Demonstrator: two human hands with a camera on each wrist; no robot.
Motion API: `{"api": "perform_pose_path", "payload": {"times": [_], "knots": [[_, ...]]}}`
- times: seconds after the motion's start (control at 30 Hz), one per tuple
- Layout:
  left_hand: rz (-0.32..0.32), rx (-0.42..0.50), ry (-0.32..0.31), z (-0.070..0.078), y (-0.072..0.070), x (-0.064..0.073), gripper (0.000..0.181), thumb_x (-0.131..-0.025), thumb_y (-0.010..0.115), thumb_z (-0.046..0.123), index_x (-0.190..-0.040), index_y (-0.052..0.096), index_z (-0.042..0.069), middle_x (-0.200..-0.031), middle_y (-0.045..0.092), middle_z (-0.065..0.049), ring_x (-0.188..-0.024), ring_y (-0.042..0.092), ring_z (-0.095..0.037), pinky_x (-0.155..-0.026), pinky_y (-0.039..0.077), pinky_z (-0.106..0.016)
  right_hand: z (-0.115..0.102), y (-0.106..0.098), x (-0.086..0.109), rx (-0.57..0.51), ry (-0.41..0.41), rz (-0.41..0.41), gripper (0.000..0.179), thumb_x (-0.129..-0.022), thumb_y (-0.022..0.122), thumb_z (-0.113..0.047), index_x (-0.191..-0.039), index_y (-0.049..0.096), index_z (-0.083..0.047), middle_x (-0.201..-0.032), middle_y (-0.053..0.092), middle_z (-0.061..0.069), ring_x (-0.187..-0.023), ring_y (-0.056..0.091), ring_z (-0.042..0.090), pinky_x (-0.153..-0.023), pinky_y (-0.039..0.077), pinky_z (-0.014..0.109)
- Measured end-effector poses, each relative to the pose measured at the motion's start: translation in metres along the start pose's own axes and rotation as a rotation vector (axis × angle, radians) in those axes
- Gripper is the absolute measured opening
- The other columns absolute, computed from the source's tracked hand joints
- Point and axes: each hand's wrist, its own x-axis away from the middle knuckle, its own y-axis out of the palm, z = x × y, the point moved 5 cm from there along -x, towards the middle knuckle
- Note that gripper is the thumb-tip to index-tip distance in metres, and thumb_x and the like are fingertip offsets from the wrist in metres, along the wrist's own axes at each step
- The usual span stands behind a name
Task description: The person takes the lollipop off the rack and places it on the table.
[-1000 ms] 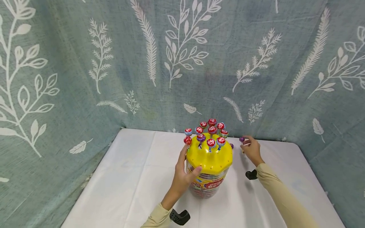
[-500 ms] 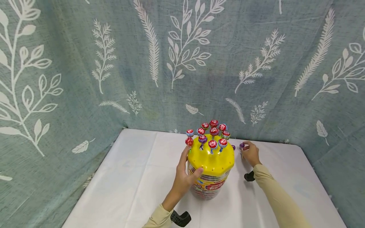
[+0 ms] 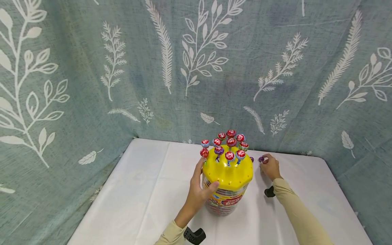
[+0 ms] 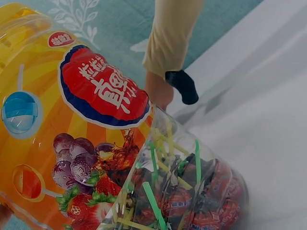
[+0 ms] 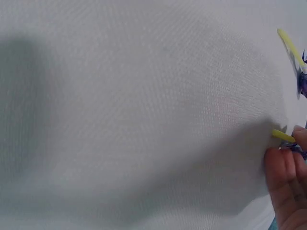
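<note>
A clear plastic lollipop jar (image 3: 228, 197) with a yellow lid (image 3: 228, 173) stands on the table, tilted slightly in the head view. Several wrapped lollipops (image 3: 229, 156) stick up from the lid's far part. My left hand (image 3: 197, 192) grips the jar's left side, thumb at the lid's edge. To the right of the jar, my right hand (image 3: 270, 167) pinches a purple lollipop (image 3: 261, 159) low at the tabletop; its yellow stick (image 5: 283, 135) shows between the fingertips in the right wrist view. Another purple lollipop (image 5: 303, 85) lies nearby, mostly hidden behind the jar in the head view.
A white cloth covers the table (image 3: 147, 190). Close behind it hangs a grey-green curtain (image 3: 183, 112) with white leaf prints, which also runs along both sides. More lollipops (image 4: 211, 206) with green and yellow sticks fill the jar's lower part.
My right hand has lowered the purple lollipop from above the table down to the cloth. My left hand keeps its hold on the jar. The head view has shifted slightly.
</note>
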Motion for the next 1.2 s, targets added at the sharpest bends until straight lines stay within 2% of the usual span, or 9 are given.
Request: {"api": "perform_pose_path", "payload": {"times": [0.17, 0.33, 0.43, 0.63, 0.7, 0.8, 1.0, 1.2], "knots": [[-0.002, 0.003, 0.004, 0.001, -0.001, 0.001, 0.078, -0.085, 0.063, 0.038, -0.150, 0.021, 0.026, -0.147, 0.035, 0.003, -0.128, 0.039, -0.021, -0.106, 0.026, -0.058, -0.005, -0.008, 0.005, 0.040, 0.002, 0.024, 0.042, -0.079, 0.063, -0.006, -0.119, 0.054, 0.005, -0.092, 0.058, 0.023, -0.080, 0.054, 0.035, -0.069, 0.048, 0.043], [0.001, 0.003, 0.005, -0.001, -0.002, 0.002, 0.079, -0.085, 0.063, 0.038, -0.150, 0.020, 0.026, -0.146, 0.037, 0.002, -0.127, 0.040, -0.020, -0.106, 0.027, -0.057, -0.016, -0.026, 0.011, 0.003, -0.034, 0.055, 0.041, -0.083, 0.062, -0.005, -0.120, 0.052, 0.008, -0.099, 0.057, 0.031, -0.090, 0.053, 0.043, -0.077, 0.046, 0.052], [0.002, 0.012, 0.004, -0.002, -0.002, 0.002, 0.079, -0.085, 0.063, 0.038, -0.150, 0.020, 0.027, -0.145, 0.038, 0.002, -0.126, 0.041, -0.019, -0.106, 0.028, -0.057, -0.022, -0.036, 0.013, -0.020, -0.068, 0.055, 0.039, -0.084, 0.063, -0.005, -0.119, 0.053, 0.009, -0.099, 0.058, 0.031, -0.087, 0.055, 0.042, -0.072, 0.047, 0.049], [0.003, 0.008, -0.003, -0.003, -0.002, 0.002, 0.079, -0.085, 0.062, 0.039, -0.150, 0.020, 0.028, -0.145, 0.037, 0.003, -0.126, 0.041, -0.018, -0.105, 0.029, -0.057, -0.031, -0.050, 0.012, -0.063, -0.129, 0.038, 0.035, -0.085, 0.064, -0.004, -0.117, 0.055, 0.008, -0.097, 0.059, 0.028, -0.072, 0.060, 0.032, -0.052, 0.049, 0.031], [0.002, 0.006, -0.005, -0.003, -0.001, 0.002, 0.079, -0.085, 0.062, 0.040, -0.150, 0.020, 0.027, -0.146, 0.037, 0.003, -0.125, 0.041, -0.019, -0.104, 0.030, -0.057, -0.037, -0.054, 0.013, -0.076, -0.149, 0.040, 0.034, -0.085, 0.065, -0.003, -0.116, 0.056, 0.008, -0.096, 0.059, 0.027, -0.070, 0.060, 0.028, -0.050, 0.049, 0.027], [0.005, 0.002, -0.004, -0.002, -0.002, 0.002, 0.079, -0.085, 0.062, 0.041, -0.150, 0.020, 0.027, -0.146, 0.036, 0.002, -0.125, 0.041, -0.019, -0.104, 0.030, -0.056, -0.047, -0.059, 0.014, -0.093, -0.169, 0.038, 0.032, -0.085, 0.064, -0.004, -0.114, 0.058, 0.008, -0.095, 0.060, 0.026, -0.072, 0.061, 0.027, -0.049, 0.050, 0.026], [0.007, 0.011, 0.013, 0.000, -0.002, 0.002, 0.080, -0.084, 0.063, 0.037, -0.150, 0.019, 0.027, -0.147, 0.035, 0.002, -0.126, 0.040, -0.021, -0.105, 0.028, -0.056, -0.066, -0.067, 0.019, -0.111, -0.179, 0.014, 0.032, -0.089, 0.063, -0.009, -0.119, 0.056, 0.003, -0.101, 0.061, 0.024, -0.081, 0.063, 0.034, -0.054, 0.052, 0.028], [0.010, 0.007, 0.012, 0.001, -0.003, 0.003, 0.080, -0.084, 0.063, 0.037, -0.150, 0.019, 0.028, -0.147, 0.035, 0.004, -0.126, 0.040, -0.021, -0.105, 0.027, -0.057, -0.092, -0.078, 0.029, -0.145, -0.255, 0.024, 0.031, -0.091, 0.063, -0.012, -0.118, 0.057, 0.001, -0.100, 0.061, 0.021, -0.081, 0.061, 0.034, -0.057, 0.054, 0.031]]}}
